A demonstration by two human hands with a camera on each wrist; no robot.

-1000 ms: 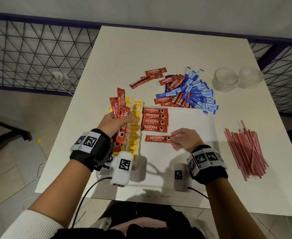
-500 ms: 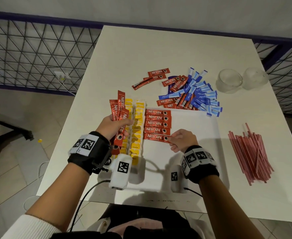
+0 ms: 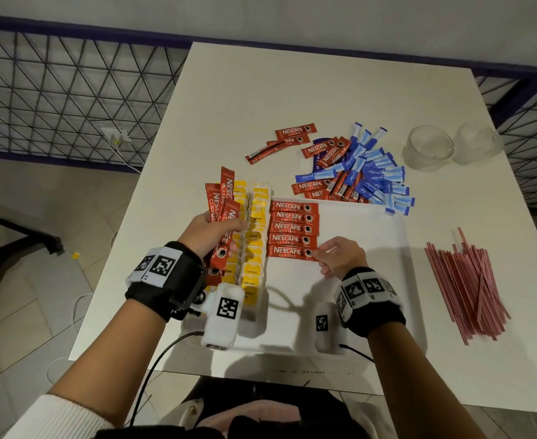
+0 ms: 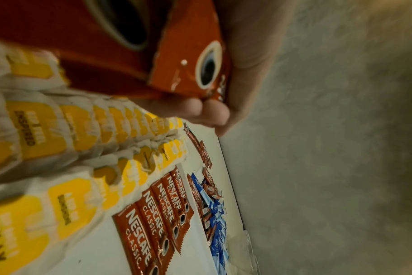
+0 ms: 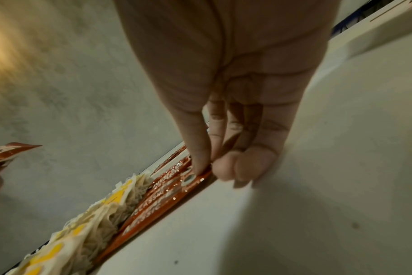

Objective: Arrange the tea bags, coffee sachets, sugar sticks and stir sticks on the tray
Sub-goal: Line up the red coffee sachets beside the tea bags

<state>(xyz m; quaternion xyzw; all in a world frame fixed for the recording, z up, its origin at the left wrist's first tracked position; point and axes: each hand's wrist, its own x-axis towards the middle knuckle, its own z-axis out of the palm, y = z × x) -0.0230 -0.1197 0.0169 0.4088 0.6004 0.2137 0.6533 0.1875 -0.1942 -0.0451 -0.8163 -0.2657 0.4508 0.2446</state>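
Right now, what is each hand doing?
Left hand: grips a bunch of coffee sachets.
Right hand: pinches the end of the nearest sachet on the tray.

Right hand (image 5: 226, 89) pinches a coffee sachet (image 5: 176, 188) (beside tea bags (image 5: 99, 219)).

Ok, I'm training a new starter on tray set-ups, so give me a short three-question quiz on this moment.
1. True or false: the stir sticks already lie on the tray.
2. How many coffee sachets lie in the flat column on the tray?
3. What does the left hand hold? A) tea bags B) a bunch of coffee sachets C) sugar sticks

Key
1. False: they lie on the table, right of the tray.
2. Five; the right hand pinches the end of the nearest one.
3. B; the tea bags stand in rows on the tray, and the sugar sticks lie heaped beyond it.
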